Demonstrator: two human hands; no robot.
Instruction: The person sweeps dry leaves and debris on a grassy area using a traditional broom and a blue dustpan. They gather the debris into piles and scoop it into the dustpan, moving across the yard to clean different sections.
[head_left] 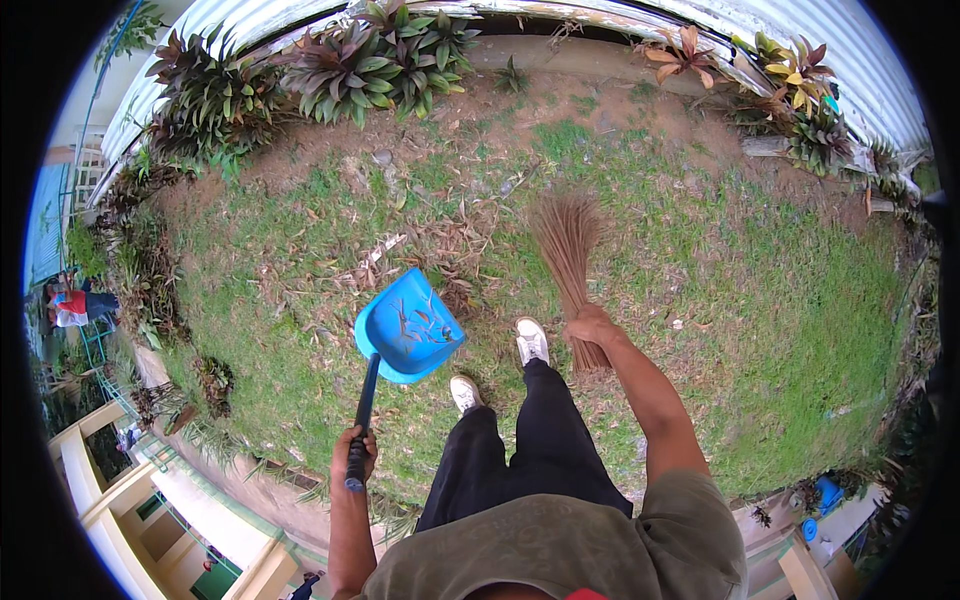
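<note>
My left hand (pixel 354 454) is closed round the black handle of a blue dustpan (pixel 412 335), held out ahead and to the left of my feet. Several dry leaves (pixel 408 322) lie in its pan. In my right hand (pixel 592 325) is a stick broom (pixel 566 235), gripped near its bound end, with the bristles fanned out away from me over the grass. Between dustpan and broom, brown fallen leaves (pixel 455 262) are scattered on the ground. Whether the bristles touch the grass I cannot tell.
Patchy grass (pixel 760 330) spreads around my white shoes (pixel 532 341). Leafy dark-red plants (pixel 345 65) line the far edge before a corrugated metal wall (pixel 810 30). Another person (pixel 78 306) is far off at the left. A building (pixel 170 510) with a walkway stands at the lower left.
</note>
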